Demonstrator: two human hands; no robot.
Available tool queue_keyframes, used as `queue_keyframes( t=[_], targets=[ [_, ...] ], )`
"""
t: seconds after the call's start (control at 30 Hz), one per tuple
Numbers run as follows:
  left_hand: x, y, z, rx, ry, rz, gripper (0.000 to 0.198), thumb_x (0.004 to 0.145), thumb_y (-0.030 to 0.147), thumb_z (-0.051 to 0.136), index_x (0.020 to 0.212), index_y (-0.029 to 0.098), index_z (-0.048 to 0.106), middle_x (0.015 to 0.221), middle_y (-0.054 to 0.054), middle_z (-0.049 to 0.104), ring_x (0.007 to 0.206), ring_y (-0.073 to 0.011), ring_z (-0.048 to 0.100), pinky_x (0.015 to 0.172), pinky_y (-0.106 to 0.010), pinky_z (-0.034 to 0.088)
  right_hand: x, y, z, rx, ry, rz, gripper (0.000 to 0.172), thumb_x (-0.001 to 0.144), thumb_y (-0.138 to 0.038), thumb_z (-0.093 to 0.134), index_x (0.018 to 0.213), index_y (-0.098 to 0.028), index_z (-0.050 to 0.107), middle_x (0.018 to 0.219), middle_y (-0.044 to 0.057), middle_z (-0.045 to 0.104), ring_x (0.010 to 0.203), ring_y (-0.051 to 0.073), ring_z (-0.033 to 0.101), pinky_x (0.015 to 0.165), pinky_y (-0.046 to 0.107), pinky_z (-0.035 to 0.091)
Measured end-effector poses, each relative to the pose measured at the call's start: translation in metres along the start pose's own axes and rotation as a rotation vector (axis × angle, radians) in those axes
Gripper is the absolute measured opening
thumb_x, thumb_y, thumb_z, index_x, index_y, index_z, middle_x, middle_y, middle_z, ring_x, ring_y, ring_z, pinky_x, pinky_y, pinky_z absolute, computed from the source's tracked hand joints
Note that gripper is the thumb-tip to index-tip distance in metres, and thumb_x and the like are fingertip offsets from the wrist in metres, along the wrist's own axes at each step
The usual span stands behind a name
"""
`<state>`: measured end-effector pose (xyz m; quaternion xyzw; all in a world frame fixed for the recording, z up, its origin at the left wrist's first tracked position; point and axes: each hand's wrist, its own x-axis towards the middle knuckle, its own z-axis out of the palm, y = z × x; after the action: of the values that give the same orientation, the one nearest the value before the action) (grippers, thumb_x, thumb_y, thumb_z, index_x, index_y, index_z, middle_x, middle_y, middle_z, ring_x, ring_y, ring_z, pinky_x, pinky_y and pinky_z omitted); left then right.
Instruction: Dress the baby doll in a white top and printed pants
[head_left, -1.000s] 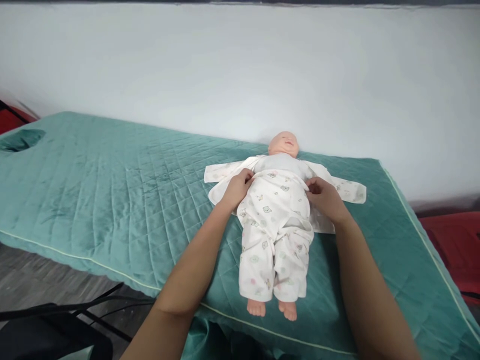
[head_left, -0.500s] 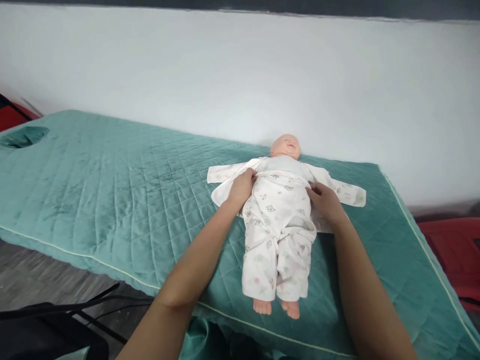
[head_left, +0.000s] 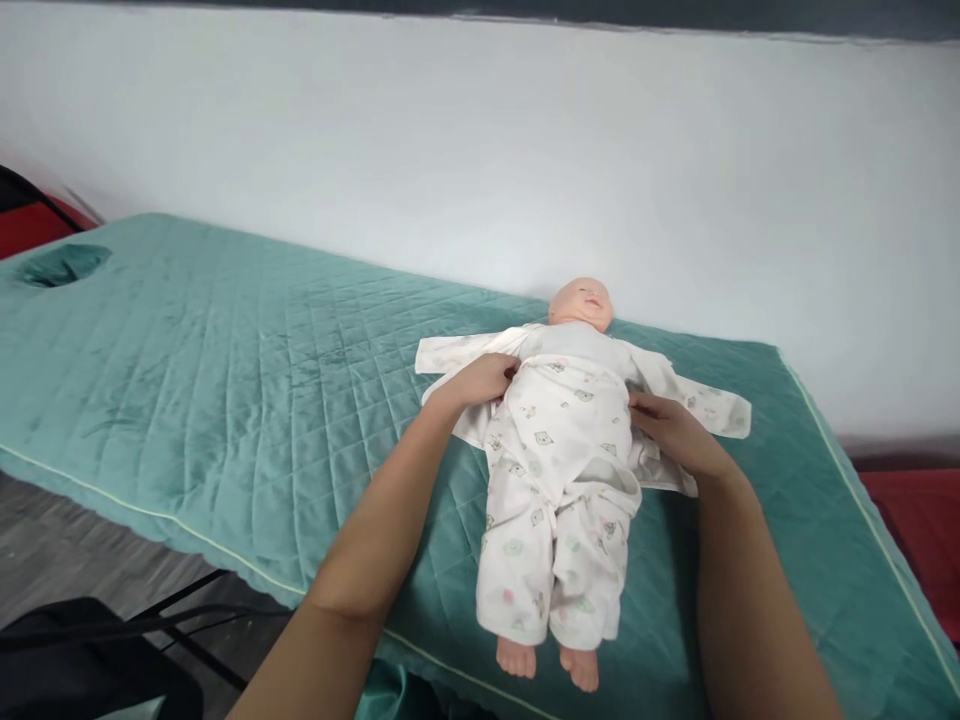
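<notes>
A baby doll (head_left: pixel 581 303) lies on its back, head toward the wall and bare feet toward me. It wears patterned white trousers (head_left: pixel 566 430) pulled high over its belly. A white long-sleeved top (head_left: pixel 469 350) lies open under it, sleeves spread to both sides. My left hand (head_left: pixel 484 380) is closed at the left side of the trousers' waist, fingertips partly hidden. On the opposite side, my right hand (head_left: pixel 673 425) has its fingers pressed together at the trousers' edge, just above the top's right flap.
The doll lies on a padded table with a quilted green cover (head_left: pixel 247 380), which has a face hole (head_left: pixel 64 265) at the far left. A white wall (head_left: pixel 480 150) runs behind. Red objects show at both sides, and a dark item (head_left: pixel 90 660) stands at lower left.
Both hands have slid slightly down the sides of the trousers' waist, the right one outward too. The view has shifted a little; the doll sits lower in the picture.
</notes>
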<state>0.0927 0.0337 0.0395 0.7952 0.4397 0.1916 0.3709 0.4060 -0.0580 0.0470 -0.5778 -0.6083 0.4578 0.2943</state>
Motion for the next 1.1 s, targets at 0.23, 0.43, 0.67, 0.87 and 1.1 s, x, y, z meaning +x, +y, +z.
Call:
queue_keyframes(
  t=[0.23,0.43,0.67,0.87,1.1],
  targets=[
    [-0.006,0.006,0.006,-0.045,0.054,0.017,0.027,0.068,0.011,0.049,0.081,0.021,0.07,0.091,-0.007,0.076,0.082,-0.0245,0.067,0.075,-0.033,0.049,0.001,-0.004,0.005,-0.004,-0.006,0.032,0.021,0.075,-0.039,0.071,0.086,-0.021,0.069,0.086,0.001,0.07,0.083,0.021,0.061,0.075,0.032,0.047],
    [-0.006,0.005,0.008,-0.05,0.044,-0.003,0.03,0.068,0.011,0.047,0.086,0.021,0.07,0.092,-0.007,0.076,0.085,-0.0246,0.068,0.076,-0.032,0.05,0.008,0.006,0.008,-0.109,0.108,-0.028,0.014,0.074,-0.033,0.06,0.071,-0.02,0.059,0.07,-0.002,0.059,0.069,0.015,0.05,0.064,0.028,0.039],
    [-0.008,0.004,0.012,-0.071,0.107,-0.077,0.024,0.071,0.011,0.045,0.078,0.02,0.066,0.077,-0.005,0.072,0.059,-0.0195,0.06,0.056,-0.029,0.044,0.015,0.008,0.018,-0.304,0.49,0.061,0.022,0.077,-0.039,0.057,0.063,-0.022,0.052,0.056,-0.001,0.055,0.06,0.017,0.047,0.058,0.031,0.034],
    [-0.008,0.007,0.018,0.084,0.19,-0.064,0.028,0.077,0.011,0.047,0.091,0.019,0.07,0.107,-0.011,0.077,0.094,-0.0277,0.069,0.082,-0.035,0.051,0.019,0.009,0.023,-0.241,0.492,0.017,0.021,0.077,-0.037,0.06,0.089,-0.02,0.066,0.085,0.006,0.072,0.079,0.023,0.062,0.074,0.036,0.046],
    [-0.008,0.008,0.017,0.049,0.147,0.018,0.028,0.08,0.01,0.048,0.092,0.018,0.071,0.111,-0.013,0.076,0.099,-0.0294,0.07,0.089,-0.037,0.051,0.019,0.005,0.017,-0.085,0.189,-0.078,0.03,0.072,-0.025,0.063,0.1,-0.019,0.072,0.102,0.006,0.076,0.091,0.024,0.067,0.085,0.037,0.051]
  ],
)
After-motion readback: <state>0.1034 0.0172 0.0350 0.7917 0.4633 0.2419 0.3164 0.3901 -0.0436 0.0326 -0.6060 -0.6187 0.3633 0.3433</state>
